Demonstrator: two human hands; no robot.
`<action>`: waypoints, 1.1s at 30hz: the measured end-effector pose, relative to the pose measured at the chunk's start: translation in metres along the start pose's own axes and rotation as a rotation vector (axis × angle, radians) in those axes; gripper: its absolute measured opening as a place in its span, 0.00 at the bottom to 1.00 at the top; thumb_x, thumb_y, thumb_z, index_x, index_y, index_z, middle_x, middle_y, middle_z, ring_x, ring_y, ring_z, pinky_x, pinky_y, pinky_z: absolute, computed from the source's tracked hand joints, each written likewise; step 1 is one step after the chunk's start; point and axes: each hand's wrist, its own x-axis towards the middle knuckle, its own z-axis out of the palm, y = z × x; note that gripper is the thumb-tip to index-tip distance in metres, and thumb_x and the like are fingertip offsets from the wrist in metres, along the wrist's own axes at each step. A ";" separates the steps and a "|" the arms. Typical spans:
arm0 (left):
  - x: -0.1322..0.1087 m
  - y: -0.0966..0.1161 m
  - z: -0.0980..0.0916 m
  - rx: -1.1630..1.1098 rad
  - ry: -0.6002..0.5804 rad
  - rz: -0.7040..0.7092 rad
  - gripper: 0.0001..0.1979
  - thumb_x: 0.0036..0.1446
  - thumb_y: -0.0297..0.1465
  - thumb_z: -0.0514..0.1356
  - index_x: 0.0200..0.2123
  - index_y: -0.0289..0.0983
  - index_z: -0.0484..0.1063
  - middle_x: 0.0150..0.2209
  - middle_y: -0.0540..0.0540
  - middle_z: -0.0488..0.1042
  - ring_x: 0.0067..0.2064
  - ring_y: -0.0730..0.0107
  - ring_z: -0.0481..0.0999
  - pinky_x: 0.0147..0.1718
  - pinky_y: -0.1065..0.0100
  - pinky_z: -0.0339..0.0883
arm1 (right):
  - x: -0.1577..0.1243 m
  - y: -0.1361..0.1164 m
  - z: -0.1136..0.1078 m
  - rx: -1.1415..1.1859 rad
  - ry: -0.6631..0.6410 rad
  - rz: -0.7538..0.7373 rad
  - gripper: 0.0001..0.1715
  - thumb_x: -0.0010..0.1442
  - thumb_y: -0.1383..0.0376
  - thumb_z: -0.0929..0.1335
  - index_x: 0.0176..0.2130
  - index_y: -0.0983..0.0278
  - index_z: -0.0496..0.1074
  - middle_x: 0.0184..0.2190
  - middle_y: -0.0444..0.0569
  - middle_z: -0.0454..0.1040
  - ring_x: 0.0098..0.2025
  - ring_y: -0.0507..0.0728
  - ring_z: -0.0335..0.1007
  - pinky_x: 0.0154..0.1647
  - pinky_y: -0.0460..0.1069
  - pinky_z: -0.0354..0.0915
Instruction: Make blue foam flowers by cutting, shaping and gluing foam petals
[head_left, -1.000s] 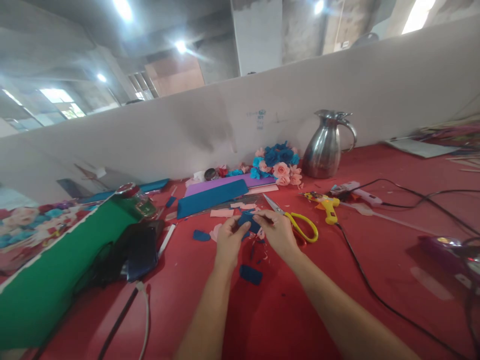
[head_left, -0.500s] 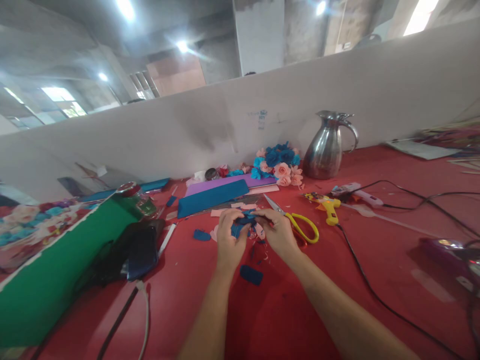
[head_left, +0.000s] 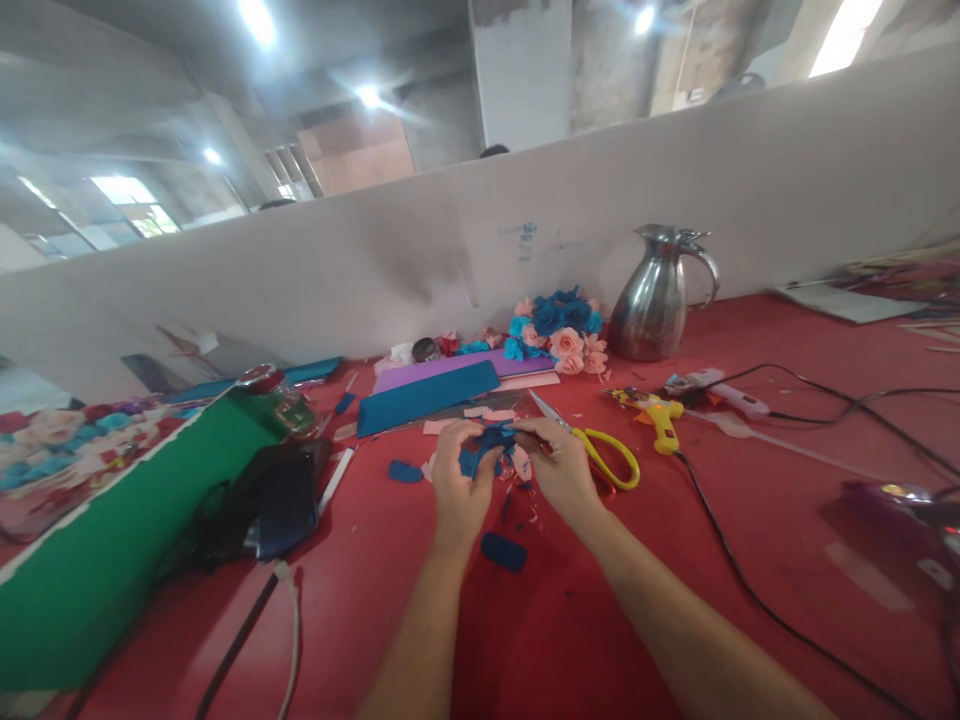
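Observation:
My left hand [head_left: 459, 480] and my right hand [head_left: 559, 465] meet over the table, both closed on a small piece of dark blue crepe paper [head_left: 495, 437]. Fingers and thumbs pinch it from either side. Beneath them lie pink and blue paper scraps [head_left: 519, 462], partly hidden by the hands. A cut blue paper piece [head_left: 503, 551] rests between my forearms, and another blue piece [head_left: 405, 471] lies left of my left hand. Scissors with yellow handles [head_left: 611, 460] lie just beyond my right hand, their blades pointing away.
A yellow glue gun [head_left: 661, 425] with a trailing cord lies at right, near a steel jug [head_left: 654, 300]. Paper flowers [head_left: 559, 325] and folded blue paper [head_left: 427, 397] sit at the back. On the left are a phone [head_left: 287, 505] and a green box [head_left: 142, 530].
Both hands stay in nearly the same place, still pinching the blue paper, which shows a slightly different shape between the fingers. The whole view has shifted very slightly.

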 end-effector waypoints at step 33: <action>0.006 -0.016 0.007 -0.845 0.210 -0.899 0.06 0.46 0.24 0.67 0.24 0.34 0.71 0.24 0.50 0.74 0.27 0.74 0.74 0.33 0.70 0.68 | -0.003 -0.010 -0.011 -0.820 -0.206 -0.323 0.15 0.61 0.70 0.63 0.45 0.61 0.74 0.43 0.52 0.74 0.46 0.59 0.67 0.50 0.53 0.63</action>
